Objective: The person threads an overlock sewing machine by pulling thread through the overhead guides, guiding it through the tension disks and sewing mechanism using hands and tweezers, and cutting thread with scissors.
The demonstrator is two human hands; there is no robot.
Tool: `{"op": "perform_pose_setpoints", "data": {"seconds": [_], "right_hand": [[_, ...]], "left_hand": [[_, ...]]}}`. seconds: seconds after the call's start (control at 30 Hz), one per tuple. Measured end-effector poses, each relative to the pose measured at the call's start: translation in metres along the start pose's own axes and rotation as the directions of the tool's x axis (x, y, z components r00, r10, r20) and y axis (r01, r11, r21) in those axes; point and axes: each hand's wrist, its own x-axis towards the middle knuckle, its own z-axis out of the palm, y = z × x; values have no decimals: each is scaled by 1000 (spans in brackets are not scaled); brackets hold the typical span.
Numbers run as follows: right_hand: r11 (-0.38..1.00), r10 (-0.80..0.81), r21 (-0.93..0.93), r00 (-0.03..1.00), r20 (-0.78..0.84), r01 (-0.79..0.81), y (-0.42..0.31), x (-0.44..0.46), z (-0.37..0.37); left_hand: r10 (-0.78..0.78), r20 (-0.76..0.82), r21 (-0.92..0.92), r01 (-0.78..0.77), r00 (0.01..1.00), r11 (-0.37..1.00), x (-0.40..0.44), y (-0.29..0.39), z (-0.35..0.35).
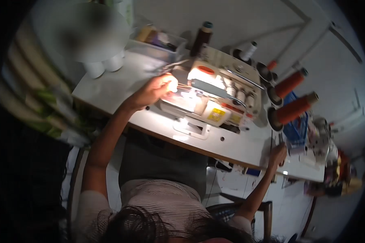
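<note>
My left hand (160, 90) is closed in a pinch at the left of an overlock sewing machine (215, 113). Thin orange threads (184, 86) run from its fingers to the lit needle area. Far to the right, my right hand (278, 154) is closed at the table's front edge, around something slim and dark that is too blurred to name. Large orange thread cones (293, 110) stand behind the machine, between it and that hand. The lamp's glare hides the needle and presser foot.
A clear plastic box (158, 46) with small items and a dark thread cone (201, 38) stand along the wall. A blue basket (297, 125) is beyond the right hand. Fabric (32, 89) hangs at the left of the white table (109, 91). A chair (247, 205) is below right.
</note>
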Motion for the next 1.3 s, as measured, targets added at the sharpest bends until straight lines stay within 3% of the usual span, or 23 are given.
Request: {"op": "perform_pose_setpoints", "data": {"seconds": [0.03,0.07,0.13,0.17,0.2,0.23,0.3,0.43,0.5,0.53,0.6,0.63,0.67,0.7,0.73,0.8,0.83,0.9,0.93,1.0,1.07,1.17,1.3], "right_hand": [[997,48,55,988,144,-57,0,1,-8],[991,104,74,984,143,-115,-7,-2,-19],[986,31,161,998,46,-38,3,-9,-16],[981,41,190,999,27,-46,1,-8,-24],[980,54,190,999,10,-55,-1,-8,-33],[979,56,196,998,-7,-53,-4,-8,-42],[974,76,216,996,-51,-63,-13,-6,-68],[927,80,376,982,-170,-10,-9,4,-71],[824,166,560,981,-98,-84,-10,9,-70],[658,185,752,975,-126,-28,4,9,-48],[714,211,700,946,-246,23,-21,10,-68],[732,232,681,947,-222,-19,-47,7,-94],[731,171,662,895,-413,166,-50,10,-88],[725,153,670,910,-386,162,-90,5,-125],[801,4,517,860,-510,302,-111,6,-146],[822,-207,342,800,-564,454,-151,4,-188],[748,-253,365,748,-614,553,-169,6,-197],[657,-407,352,706,-579,667,-218,8,-237],[581,-487,376,678,-550,722,-237,13,-251],[400,-613,490,624,-485,774,-279,24,-268],[273,-765,400,450,-461,875,-331,44,-279],[192,-901,276,281,-330,942,-412,74,-277],[238,-963,95,247,-106,967,-513,112,-215]], "left_hand": [[31,-5,-34,-31,1000,999,3,-7,-6],[-31,13,-130,32,999,991,5,1,-5],[6,-19,-368,-12,1000,930,10,-3,0],[-75,-29,-393,57,997,918,9,-6,-2],[-22,-78,-408,-12,997,913,12,-2,6],[114,-1,-507,-99,993,856,20,-19,-5],[118,29,-522,-86,993,849,23,-18,-3],[32,-206,-493,-133,978,860,29,-20,10],[-29,-339,-431,-128,940,893,27,-14,17],[87,-320,-354,-204,943,913,26,-16,20],[100,-368,-322,-227,924,919,26,-23,24],[158,-367,-306,-279,917,910,27,-30,27],[116,-417,-305,-259,902,917,28,-39,30],[131,-482,-226,-268,866,937,34,-56,29],[116,-408,-220,-221,906,950,26,-30,33],[112,-395,-261,-228,912,938,24,-19,35],[93,-364,-249,-193,927,949,23,-14,34],[18,-329,-265,-110,944,958,25,-18,32],[92,-363,-14,-104,927,994,29,-27,32],[389,-307,176,-349,869,920,35,-42,33],[362,-306,250,-293,881,923,32,-35,33],[320,-276,313,-230,906,921,28,-26,29],[396,-339,381,-260,853,887,23,-26,36]]}}
